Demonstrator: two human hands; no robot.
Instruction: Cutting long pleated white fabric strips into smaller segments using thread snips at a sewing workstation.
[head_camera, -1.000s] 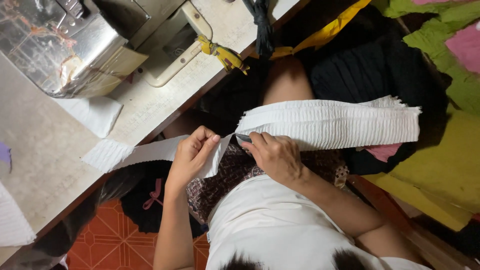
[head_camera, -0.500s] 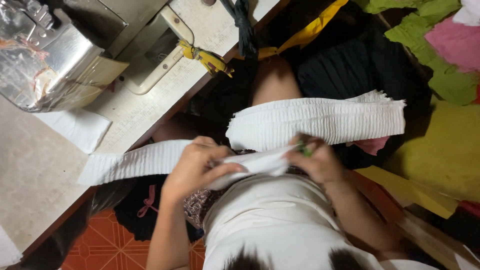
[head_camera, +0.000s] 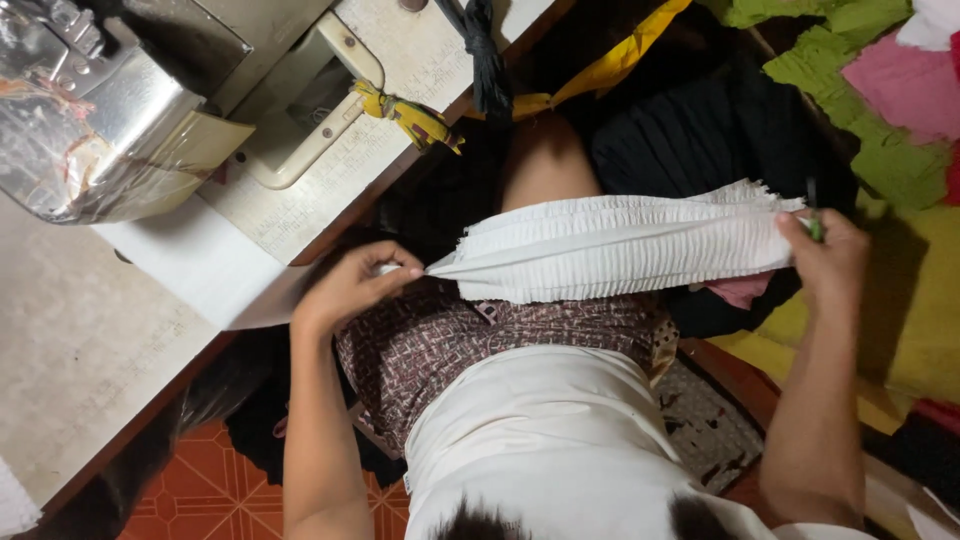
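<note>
**White pleated strip pulled out across the lap**

The left hand (head_camera: 352, 283) pinches 1 end of the white pleated strip (head_camera: 620, 245), fingers closed together on the narrowed tip, just beside the near edge of the sewing table (head_camera: 90, 340). The right hand (head_camera: 826, 250) grips the other end far to the right, fingers clamped on the fabric and on a small green tool (head_camera: 815, 225) that pokes up from the fist; what kind of tool it is cannot be told. Held this way, the strip lies stretched and nearly level over the person's lap, above the patterned skirt (head_camera: 480, 340), likely so that the pleats open out flat and the full run can be checked.

On the table to the left sits the sewing machine (head_camera: 90, 110) under a clear plastic cover, with a yellow cloth tie (head_camera: 405, 112) beside it. Green and pink fabric scraps (head_camera: 860, 70) are heaped at the far right.

Against the frame 0.5 s ago, the 2 hands have drawn well apart: then they met at the middle of the lap with the strip bunched between them; now the right hand has swung out to the right and the strip is taut.
</note>
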